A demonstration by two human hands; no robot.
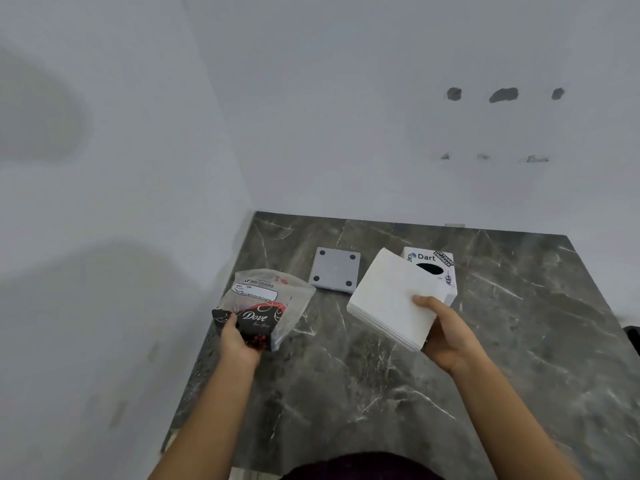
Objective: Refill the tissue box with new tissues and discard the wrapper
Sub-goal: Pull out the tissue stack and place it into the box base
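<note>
My right hand [441,327] grips a thick stack of white tissues [391,299] by its near corner, held tilted above the table. Behind the stack stands the white tissue box [437,263] with a dark oval slot and stickers, partly hidden by the tissues. My left hand [235,336] holds the clear plastic wrapper [261,303] with black and red print; it looks empty and hangs open toward the far side.
A grey square plate [334,268] with dark pads at its corners lies flat between wrapper and box. The dark marble table [381,375] meets white walls at the left and back. A dark object [632,336] shows at the right edge.
</note>
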